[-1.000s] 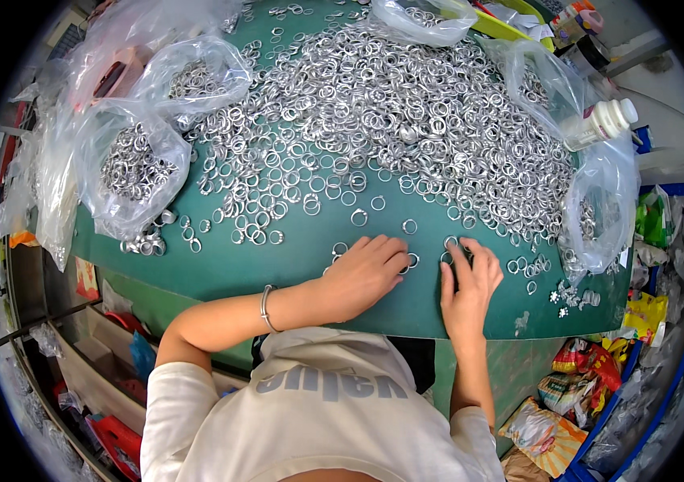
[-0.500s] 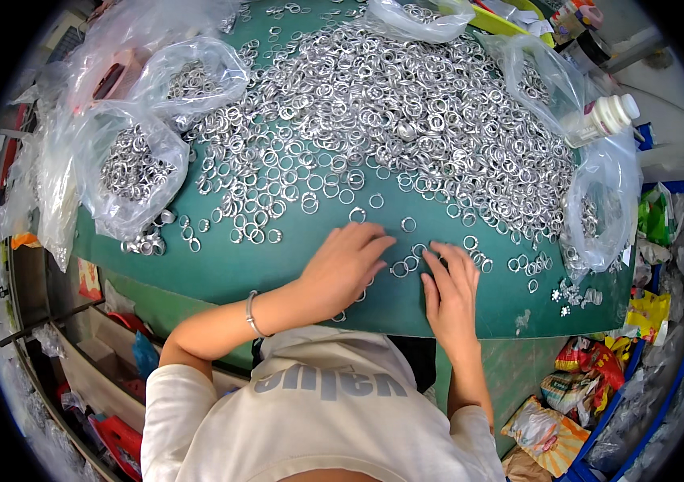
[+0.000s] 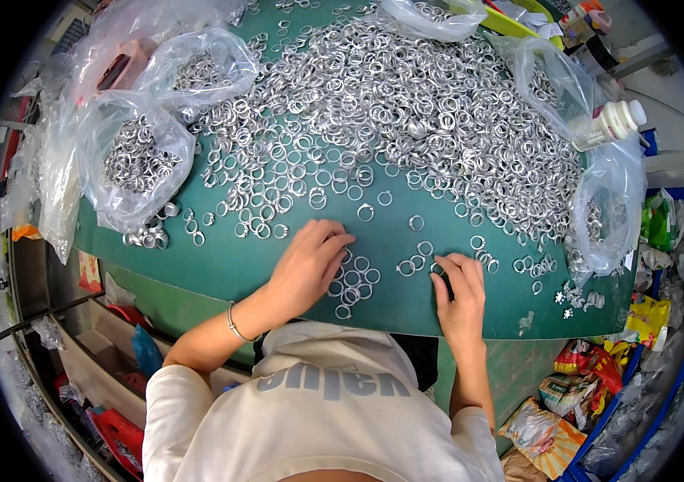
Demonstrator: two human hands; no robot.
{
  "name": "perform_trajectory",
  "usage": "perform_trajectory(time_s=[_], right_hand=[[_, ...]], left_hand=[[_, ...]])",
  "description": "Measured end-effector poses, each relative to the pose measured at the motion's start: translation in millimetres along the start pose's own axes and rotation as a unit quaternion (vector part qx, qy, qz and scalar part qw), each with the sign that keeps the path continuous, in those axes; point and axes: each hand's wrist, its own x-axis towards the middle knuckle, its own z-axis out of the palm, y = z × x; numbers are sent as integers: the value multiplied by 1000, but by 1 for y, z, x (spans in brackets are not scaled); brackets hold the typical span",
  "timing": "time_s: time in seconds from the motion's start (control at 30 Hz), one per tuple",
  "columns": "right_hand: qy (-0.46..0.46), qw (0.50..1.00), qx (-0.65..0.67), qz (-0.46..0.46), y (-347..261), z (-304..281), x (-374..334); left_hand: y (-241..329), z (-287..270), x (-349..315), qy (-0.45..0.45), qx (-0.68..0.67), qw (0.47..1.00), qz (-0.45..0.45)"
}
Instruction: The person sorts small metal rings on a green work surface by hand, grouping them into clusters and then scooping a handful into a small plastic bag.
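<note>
Many silver-coloured rings (image 3: 406, 104) lie in a wide heap on the green tabletop (image 3: 277, 277). My left hand (image 3: 302, 265) is low over the table, fingers bent and drawn together; what they hold, if anything, is hidden. Just right of it, partly against its fingertips, lies a small flat cluster of rings (image 3: 355, 277). My right hand (image 3: 462, 297) pinches a ring (image 3: 435, 267) between thumb and forefinger, close to the table. Left of that hand are a few loose rings (image 3: 417, 261). Single rings (image 3: 366, 212) lie between the cluster and the heap.
Clear plastic bags of rings (image 3: 137, 165) stand at the left, with another bag (image 3: 608, 213) at the right. A white bottle (image 3: 611, 124) leans near the right edge. Small metal pieces (image 3: 573, 298) lie at the front right. A yellow-green tray (image 3: 510, 20) is at the back.
My left hand has moved left, uncovering the cluster of rings it mostly hid. My right hand has shifted slightly down and its thumb and forefinger have closed on a ring.
</note>
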Motion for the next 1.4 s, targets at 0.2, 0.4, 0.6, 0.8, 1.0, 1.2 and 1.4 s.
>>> perform_trajectory(time_s=[0.2, 0.4, 0.6, 0.8, 1.0, 1.2, 1.4], right_hand=[[-15, 996, -88, 3, -1, -12, 5], [-5, 998, -53, 43, 2, -9, 0], [41, 993, -109, 23, 4, -10, 7], [21, 997, -75, -18, -4, -5, 7], [-16, 995, -89, 42, -2, -5, 1], [-14, 997, -9, 77, -2, -15, -8], [6, 998, 31, 61, 6, -31, -12]], left_hand=[[-13, -6, 1, 49, -23, 998, -17], [-5, -7, 2, 28, -139, 981, -130], [-5, -6, 0, 43, -145, 979, -134], [-10, -8, 4, 79, -126, 980, -131], [10, 5, 18, 17, -196, 977, -87], [55, 61, 9, -105, -161, 980, 53], [59, 74, 4, -102, -166, 977, 86]])
